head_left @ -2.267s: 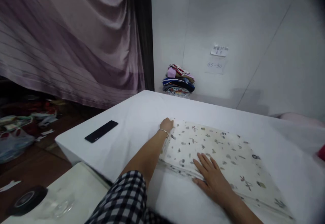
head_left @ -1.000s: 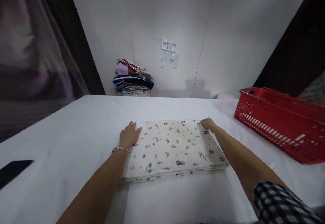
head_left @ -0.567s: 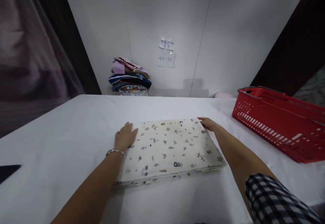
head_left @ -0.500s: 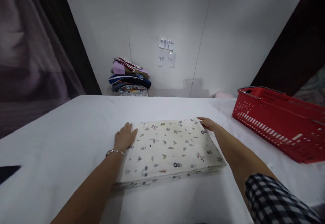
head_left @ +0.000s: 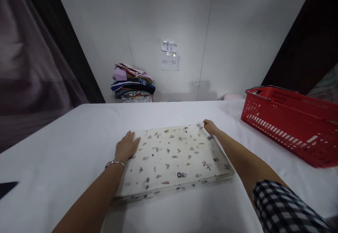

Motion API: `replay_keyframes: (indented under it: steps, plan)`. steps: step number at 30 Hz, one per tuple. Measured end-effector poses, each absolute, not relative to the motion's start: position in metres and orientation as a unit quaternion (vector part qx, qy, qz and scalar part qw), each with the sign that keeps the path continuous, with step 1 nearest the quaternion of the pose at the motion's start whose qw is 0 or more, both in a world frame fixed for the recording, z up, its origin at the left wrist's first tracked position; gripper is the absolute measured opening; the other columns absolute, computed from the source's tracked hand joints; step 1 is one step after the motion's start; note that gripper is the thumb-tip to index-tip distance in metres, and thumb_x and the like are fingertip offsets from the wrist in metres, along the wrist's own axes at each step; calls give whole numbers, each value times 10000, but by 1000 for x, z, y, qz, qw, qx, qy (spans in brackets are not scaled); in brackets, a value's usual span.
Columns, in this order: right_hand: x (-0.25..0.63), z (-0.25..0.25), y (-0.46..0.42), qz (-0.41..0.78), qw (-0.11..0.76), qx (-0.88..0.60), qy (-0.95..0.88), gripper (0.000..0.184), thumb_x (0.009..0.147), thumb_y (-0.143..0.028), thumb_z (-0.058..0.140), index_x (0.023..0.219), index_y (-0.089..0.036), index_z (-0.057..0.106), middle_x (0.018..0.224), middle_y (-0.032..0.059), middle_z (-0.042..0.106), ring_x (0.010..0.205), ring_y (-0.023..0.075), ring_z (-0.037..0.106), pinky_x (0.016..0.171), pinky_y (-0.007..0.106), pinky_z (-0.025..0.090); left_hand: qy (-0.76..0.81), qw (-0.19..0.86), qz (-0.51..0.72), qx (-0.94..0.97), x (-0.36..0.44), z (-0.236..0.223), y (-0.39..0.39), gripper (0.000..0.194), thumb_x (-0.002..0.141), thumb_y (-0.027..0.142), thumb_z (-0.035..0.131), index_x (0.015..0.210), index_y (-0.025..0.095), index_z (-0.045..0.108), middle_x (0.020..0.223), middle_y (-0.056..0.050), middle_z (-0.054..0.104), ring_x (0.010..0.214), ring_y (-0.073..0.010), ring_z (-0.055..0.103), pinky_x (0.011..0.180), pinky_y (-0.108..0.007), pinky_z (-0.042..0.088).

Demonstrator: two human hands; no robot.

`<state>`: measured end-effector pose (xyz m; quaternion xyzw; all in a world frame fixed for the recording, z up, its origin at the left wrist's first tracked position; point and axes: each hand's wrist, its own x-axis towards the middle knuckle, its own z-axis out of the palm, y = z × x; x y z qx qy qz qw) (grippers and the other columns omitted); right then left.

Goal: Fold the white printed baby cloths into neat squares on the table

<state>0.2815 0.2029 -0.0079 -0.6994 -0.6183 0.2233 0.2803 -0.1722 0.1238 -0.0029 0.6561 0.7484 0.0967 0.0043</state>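
Observation:
A folded cream cloth (head_left: pixel 171 159) with small printed plants and rainbows lies flat in several layers in front of me. My left hand (head_left: pixel 126 146) rests at its far left edge, fingers spread, partly on the table and partly against the fabric. At the far right corner, my right hand (head_left: pixel 209 126) pinches the cloth's edge between thumb and fingers. The layers show along the near edge.
The cloth lies on a white-covered table (head_left: pixel 79 148). A red plastic basket (head_left: pixel 287 127) stands at the right. Behind the table's far edge is a stack of folded fabrics (head_left: pixel 133 85). Paper notes (head_left: pixel 170 63) hang on the wall, and a dark flat corner (head_left: pixel 7 189) shows at left.
My right hand's fingers have closed on the far right corner and pulled it slightly inward. My left hand stays at the left edge. The view has shifted a little.

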Motion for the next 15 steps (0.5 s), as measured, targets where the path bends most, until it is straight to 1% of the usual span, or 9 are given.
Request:
replay_keyframes:
  steps: [2,5,11,15]
  plan:
    - [284,-9,206,213,290,-698,-619,183,668,-49,520,787,-143,623,783,34,640,796,152,558,723,249,416,746,5,97,659,-172,-2,124,599,876,486,243,1356,153,375,1475,-88,274,1294,-268,333,1038,-458,290]
    - [290,-11,209,222,300,-690,-620,270,617,-41,471,802,-147,637,771,27,654,782,155,565,690,224,415,746,11,91,660,-172,-1,123,589,879,484,239,1357,167,374,1479,-72,268,1296,-264,330,1041,-459,285]
    - [299,-12,209,264,308,-669,-623,283,576,-57,455,754,-146,656,685,4,657,691,145,589,614,195,435,748,3,89,658,-169,2,122,578,878,476,244,1355,176,378,1473,-66,284,1289,-256,345,1034,-442,303]
    - [296,-16,209,239,327,-678,-613,267,608,-82,459,768,-142,664,726,20,672,745,160,590,665,211,440,745,8,81,663,-169,3,121,570,879,479,234,1355,198,375,1473,-52,288,1299,-258,329,1031,-458,300]
